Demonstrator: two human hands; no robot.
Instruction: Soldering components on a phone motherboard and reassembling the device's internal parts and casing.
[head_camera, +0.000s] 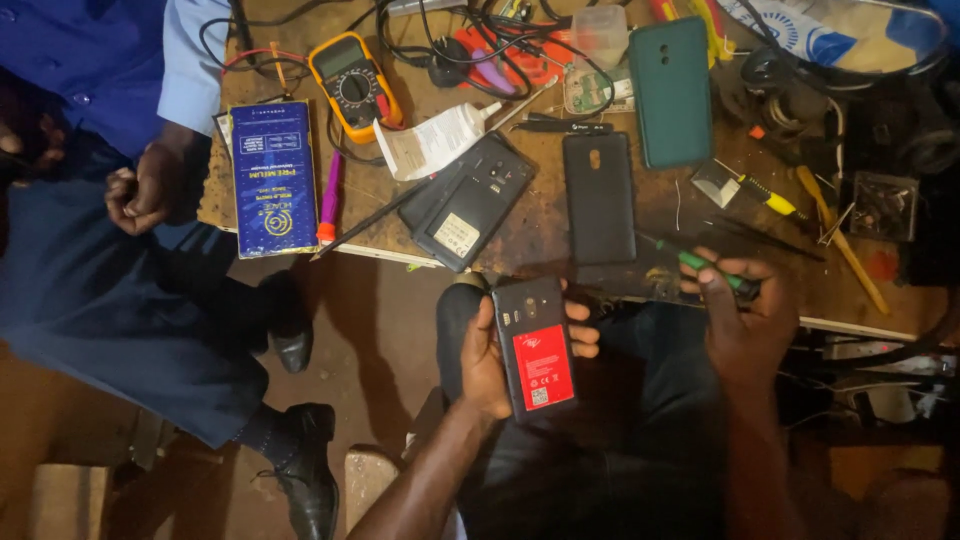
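I see my left hand (487, 362) wrapped around a dark, slim rectangular phone with its back cover off and a red battery showing (534, 346), held over my lap just below the edge of the worn wooden workbench (540, 232). The phone looks light and stiff, but I judge it fragile in this opened state (the exposed battery and board should not be squeezed), so the long side edges are the safe place to hold it. That is how the hand has it: thumb along one edge, fingers curled round the other, closed snugly.

My right hand (745, 325) is closed in a pinch around a thin green-handled screwdriver (708, 269), slender and likely easy to let slip, its shaft reaching back over the bench edge, well apart from the phone.

On the bench lie a black plastic back cover (598, 198) and a yellow multimeter (353, 85). Another person's hand (143, 188) rests to the left.
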